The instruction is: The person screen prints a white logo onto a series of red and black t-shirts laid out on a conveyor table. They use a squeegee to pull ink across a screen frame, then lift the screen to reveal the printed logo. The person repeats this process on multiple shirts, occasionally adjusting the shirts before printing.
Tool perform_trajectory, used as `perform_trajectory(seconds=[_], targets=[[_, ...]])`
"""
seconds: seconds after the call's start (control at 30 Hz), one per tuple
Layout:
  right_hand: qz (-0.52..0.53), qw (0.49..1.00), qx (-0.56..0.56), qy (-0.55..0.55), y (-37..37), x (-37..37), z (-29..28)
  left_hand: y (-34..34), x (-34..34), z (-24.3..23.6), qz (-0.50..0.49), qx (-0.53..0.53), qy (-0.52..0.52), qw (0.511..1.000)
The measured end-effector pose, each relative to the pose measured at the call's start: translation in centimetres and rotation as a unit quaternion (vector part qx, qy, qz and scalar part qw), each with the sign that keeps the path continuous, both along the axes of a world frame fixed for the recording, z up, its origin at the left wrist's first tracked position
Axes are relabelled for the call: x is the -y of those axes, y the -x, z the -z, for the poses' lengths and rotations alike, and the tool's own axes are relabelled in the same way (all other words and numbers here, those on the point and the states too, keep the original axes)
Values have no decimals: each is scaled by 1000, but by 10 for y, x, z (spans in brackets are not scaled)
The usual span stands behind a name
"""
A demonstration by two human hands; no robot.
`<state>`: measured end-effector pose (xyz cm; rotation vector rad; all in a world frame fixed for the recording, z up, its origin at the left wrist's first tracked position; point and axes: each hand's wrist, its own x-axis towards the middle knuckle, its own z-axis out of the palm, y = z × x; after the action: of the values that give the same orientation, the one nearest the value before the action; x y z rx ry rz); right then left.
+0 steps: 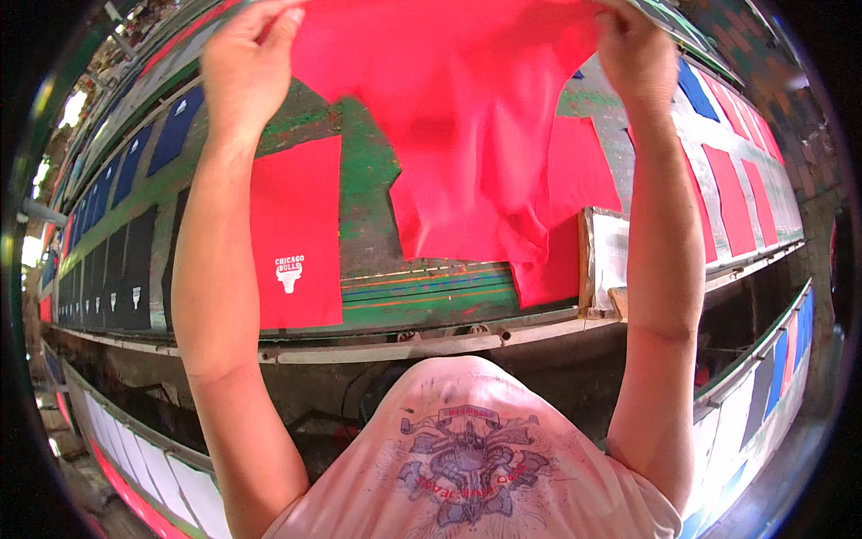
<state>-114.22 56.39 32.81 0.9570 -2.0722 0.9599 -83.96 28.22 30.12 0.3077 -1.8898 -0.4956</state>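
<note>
A large red fabric piece (pixel 449 72) hangs between my two hands near the top, its lower part draped and creased over the green printing table (pixel 395 301). My left hand (pixel 251 63) pinches its upper left edge, and my right hand (pixel 633 63) grips the upper right. Left of the hanging cloth lies a flat red panel (pixel 296 207) with a white printed emblem. Another red panel (pixel 584 162) is partly hidden beneath the cloth. A framed printing screen (pixel 597 260) stands at the table's near edge, beside my right forearm.
Rows of dark panels with small white prints (pixel 130 260), blue panels (pixel 175 126) and red panels (pixel 727 189) line the long table. Behind me on either side, further racks carry white pieces (pixel 157 458) and coloured pieces (pixel 777 359). A metal rail (pixel 377 346) runs along the near edge.
</note>
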Motion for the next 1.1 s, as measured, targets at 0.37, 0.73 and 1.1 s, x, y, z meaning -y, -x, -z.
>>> perform_trajectory(seconds=[0.37,0.73,1.1], targets=[[-176,866,458,90,-64,-98,196,-34,-95,198,96,47,-154,982],[-28,854,517,-59,-86,-139,369,-35,-145,367,98,224,-68,967],[13,902,398,-169,-88,-152,347,-48,-145,359,109,233,-18,966]])
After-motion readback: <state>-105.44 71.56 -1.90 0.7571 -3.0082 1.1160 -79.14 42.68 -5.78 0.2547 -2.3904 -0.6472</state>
